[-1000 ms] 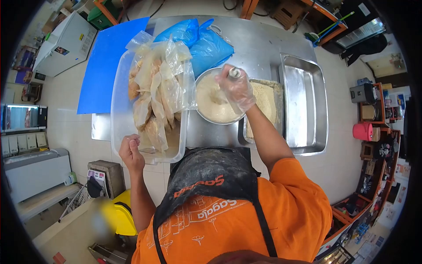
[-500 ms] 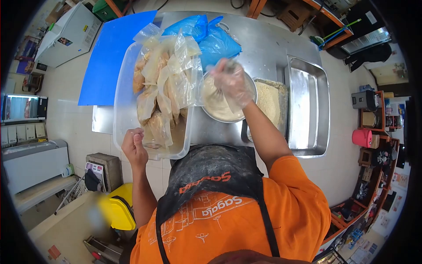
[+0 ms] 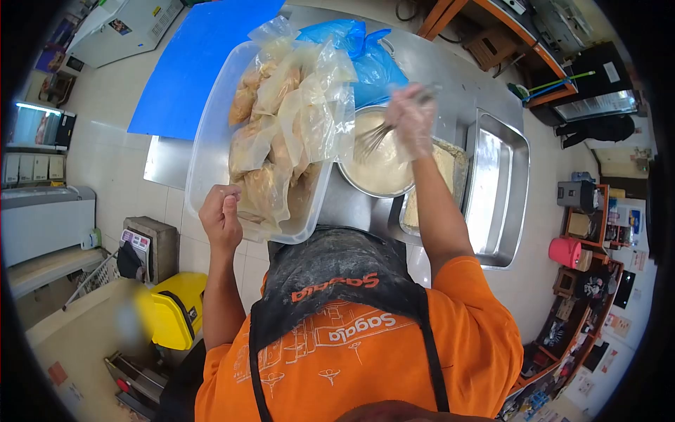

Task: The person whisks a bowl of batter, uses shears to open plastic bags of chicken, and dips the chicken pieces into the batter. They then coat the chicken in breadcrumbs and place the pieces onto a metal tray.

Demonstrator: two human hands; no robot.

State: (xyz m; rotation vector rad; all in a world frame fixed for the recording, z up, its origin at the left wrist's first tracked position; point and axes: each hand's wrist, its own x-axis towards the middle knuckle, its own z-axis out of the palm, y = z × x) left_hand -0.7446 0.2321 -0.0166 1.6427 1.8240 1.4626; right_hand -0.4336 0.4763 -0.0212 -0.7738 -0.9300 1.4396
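My right hand [image 3: 411, 119], in a clear plastic glove, grips a metal whisk [image 3: 373, 138] whose wires dip into pale batter in a round steel bowl [image 3: 380, 184]. The hand is blurred with motion. My left hand [image 3: 221, 214] is closed in a loose fist at the near corner of a clear plastic tub [image 3: 211, 141]; whether it pinches anything is unclear. The tub holds several clear bags of battered pieces [image 3: 285, 133].
A tray of breadcrumbs [image 3: 450, 165] lies right of the bowl, then a large steel pan [image 3: 503, 190]. A blue plastic bag [image 3: 365, 53] and a blue board [image 3: 190, 63] lie at the back. A yellow bin [image 3: 172, 309] stands on the floor to the left.
My right hand has swung the whisk round the bowl, from its left side to its far right rim. The view has shifted; my left hand stays at the tub's corner.
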